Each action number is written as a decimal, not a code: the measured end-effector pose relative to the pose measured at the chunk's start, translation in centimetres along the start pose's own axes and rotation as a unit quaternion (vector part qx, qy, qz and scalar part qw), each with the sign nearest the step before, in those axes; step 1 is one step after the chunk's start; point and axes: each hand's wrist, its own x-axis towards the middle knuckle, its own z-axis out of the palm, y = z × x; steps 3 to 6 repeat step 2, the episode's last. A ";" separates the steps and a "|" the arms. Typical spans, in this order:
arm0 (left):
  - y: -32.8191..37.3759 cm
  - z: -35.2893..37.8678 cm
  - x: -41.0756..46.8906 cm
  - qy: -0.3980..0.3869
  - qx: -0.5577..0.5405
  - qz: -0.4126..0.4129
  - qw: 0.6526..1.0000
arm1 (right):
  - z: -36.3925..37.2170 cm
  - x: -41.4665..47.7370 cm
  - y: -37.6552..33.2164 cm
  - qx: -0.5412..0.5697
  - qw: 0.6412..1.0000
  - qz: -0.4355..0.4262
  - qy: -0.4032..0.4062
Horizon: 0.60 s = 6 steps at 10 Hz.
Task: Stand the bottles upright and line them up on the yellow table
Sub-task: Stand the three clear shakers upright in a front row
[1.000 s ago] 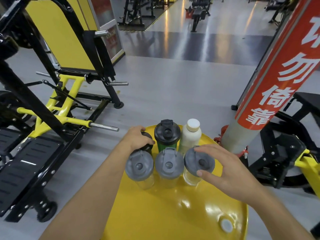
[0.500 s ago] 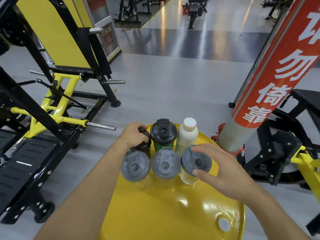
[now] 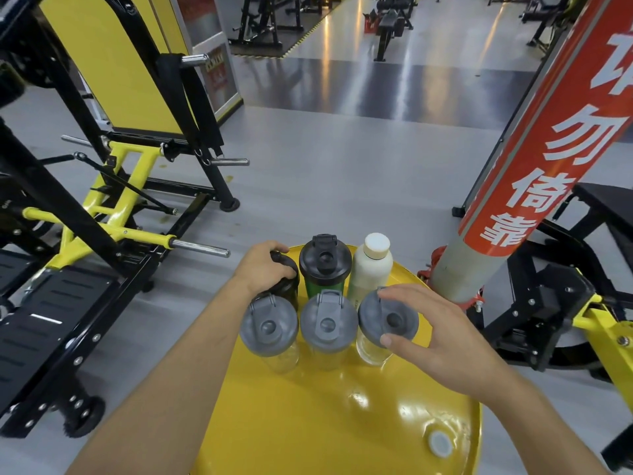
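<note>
Six bottles stand upright in two rows on the round yellow table (image 3: 308, 423). The front row holds three clear shakers with grey lids: left (image 3: 269, 329), middle (image 3: 328, 325), right (image 3: 385, 320). Behind them stand a black bottle (image 3: 286, 289), a green shaker with a black lid (image 3: 324, 264) and a white bottle (image 3: 373, 265). My left hand (image 3: 263, 265) is closed over the top of the black bottle. My right hand (image 3: 435, 337) has thumb and fingertips on the rim of the right grey lid.
A yellow and black weight machine (image 3: 102, 200) with jutting steel bars stands left of the table. A slanted red and grey padded post (image 3: 513, 186) rises just behind the table on the right, with black machine parts (image 3: 548, 303) beside it. Grey gym floor (image 3: 342, 186) lies beyond.
Both hands stay on the same bottles. The view has shifted slightly; the bottles have not visibly moved on the table.
</note>
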 end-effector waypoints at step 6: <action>-0.4 -0.3 -0.3 0.025 -0.015 0.015 0.999 | 0.0 0.1 -0.3 0.007 1.000 0.004 -0.002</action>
